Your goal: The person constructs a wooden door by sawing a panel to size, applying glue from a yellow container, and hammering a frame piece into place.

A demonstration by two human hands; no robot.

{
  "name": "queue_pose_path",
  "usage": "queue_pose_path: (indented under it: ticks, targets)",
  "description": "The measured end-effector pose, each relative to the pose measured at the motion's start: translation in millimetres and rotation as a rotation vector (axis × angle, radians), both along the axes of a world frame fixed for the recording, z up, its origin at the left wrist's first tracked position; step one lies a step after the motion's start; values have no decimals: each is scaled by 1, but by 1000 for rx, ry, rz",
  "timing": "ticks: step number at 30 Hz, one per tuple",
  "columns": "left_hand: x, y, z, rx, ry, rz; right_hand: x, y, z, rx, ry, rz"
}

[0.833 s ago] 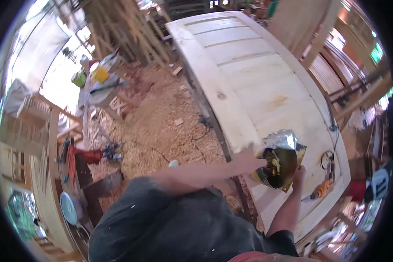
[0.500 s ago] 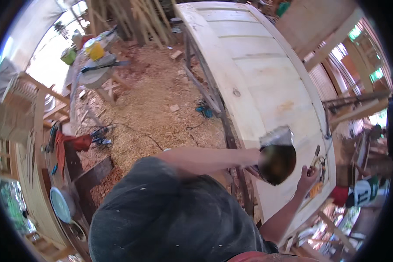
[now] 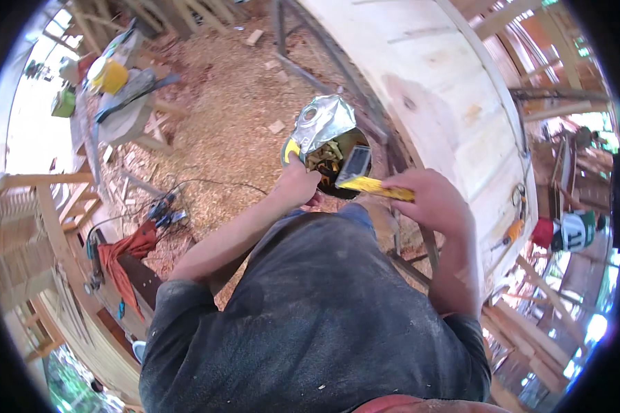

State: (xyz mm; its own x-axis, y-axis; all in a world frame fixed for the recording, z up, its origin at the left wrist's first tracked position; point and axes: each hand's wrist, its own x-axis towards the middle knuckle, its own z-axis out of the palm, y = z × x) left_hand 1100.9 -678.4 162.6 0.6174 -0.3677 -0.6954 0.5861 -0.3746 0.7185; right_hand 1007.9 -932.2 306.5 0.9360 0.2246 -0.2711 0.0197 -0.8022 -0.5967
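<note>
The tin (image 3: 291,150) shows yellow, its lid (image 3: 324,118) silver; the tool (image 3: 379,187) is yellow with a grey head (image 3: 355,162). The shirt (image 3: 317,303) is charcoal with pale flecks, the rag (image 3: 129,249) rust-red, the door (image 3: 437,76) cream, its knot (image 3: 409,102) brown.

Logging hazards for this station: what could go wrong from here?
1. The open can hangs over the shavings-covered floor, apparently held only by the left hand; a slip could spill its contents.
2. The bent-back metal lid sits close to that hand's thumb; its edge might cut.
3. The yellow-handled flat-headed tool in the right hand could knock the can's rim.
</note>
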Motion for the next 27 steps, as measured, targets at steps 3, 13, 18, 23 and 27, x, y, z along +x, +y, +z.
queue_pose_path:
  ticks: [3, 13, 18, 23, 27]
  targets:
    - [9, 61, -29, 10, -16, 152, 65, 76, -31, -212, -45, 264]
    - [50, 208, -55, -180, 312, 852, 229, 176, -22, 214, -192, 344]
    - [104, 275, -90, -282, 355, 1347, 347, 139, -124, -425, 71, 429]
    - [183, 375, -126, -665, 395, 1745, 457, 175, -183, -356, 261, 586]
    - [271, 427, -119, -790, 281, 1991, 521, 209, -148, -292, 272, 468]
